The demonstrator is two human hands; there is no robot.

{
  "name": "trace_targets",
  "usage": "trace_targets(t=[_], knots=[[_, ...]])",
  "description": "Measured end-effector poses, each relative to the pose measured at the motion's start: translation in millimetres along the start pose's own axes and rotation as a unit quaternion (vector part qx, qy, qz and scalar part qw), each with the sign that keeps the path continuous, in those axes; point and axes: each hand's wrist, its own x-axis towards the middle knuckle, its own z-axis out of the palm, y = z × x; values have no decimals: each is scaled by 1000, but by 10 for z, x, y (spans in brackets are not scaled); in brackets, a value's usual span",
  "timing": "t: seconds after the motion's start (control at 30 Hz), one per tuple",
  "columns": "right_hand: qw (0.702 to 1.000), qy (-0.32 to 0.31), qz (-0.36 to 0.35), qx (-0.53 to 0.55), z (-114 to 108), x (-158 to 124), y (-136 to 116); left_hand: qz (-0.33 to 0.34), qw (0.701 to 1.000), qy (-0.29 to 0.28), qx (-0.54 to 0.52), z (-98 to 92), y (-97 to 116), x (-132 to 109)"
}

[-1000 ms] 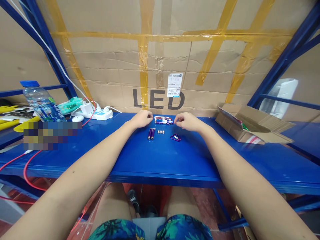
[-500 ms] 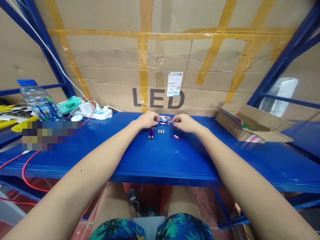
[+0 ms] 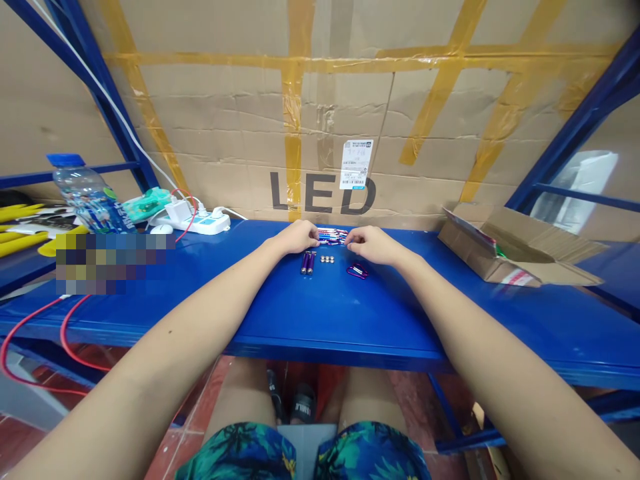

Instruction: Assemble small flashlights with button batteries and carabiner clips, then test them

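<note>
A row of slim, shiny pen-like pieces (image 3: 332, 235) lies on the blue table between my hands. My left hand (image 3: 300, 237) is closed at the left end of the row, fingertips against it. At the right end, my right hand (image 3: 369, 245) has thumb and finger pinched at the pieces' tips; whether either hand grips one is too small to make out. Two purple cylinders (image 3: 308, 263) lie side by side nearer to me. Right of them sit several small round silver pieces (image 3: 327, 259), then a purple carabiner (image 3: 357, 270).
An open cardboard box (image 3: 493, 250) stands at the right. At the left are a water bottle (image 3: 93, 200), a white power strip (image 3: 207, 223) and red cables (image 3: 70, 333). A large taped carton (image 3: 240, 133) rises behind the blue table (image 3: 320, 313).
The whole view has shifted slightly, with table items appearing a little further right. Both hands remain at the two ends of the row, with the fingers moved only slightly.
</note>
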Motion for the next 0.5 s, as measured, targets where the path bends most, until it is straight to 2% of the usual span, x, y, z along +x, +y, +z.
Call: trace_targets(t=[0.5], knots=[[1000,-5,-8,10,6,-2,38,-4,999,0,47,8,47,-54]])
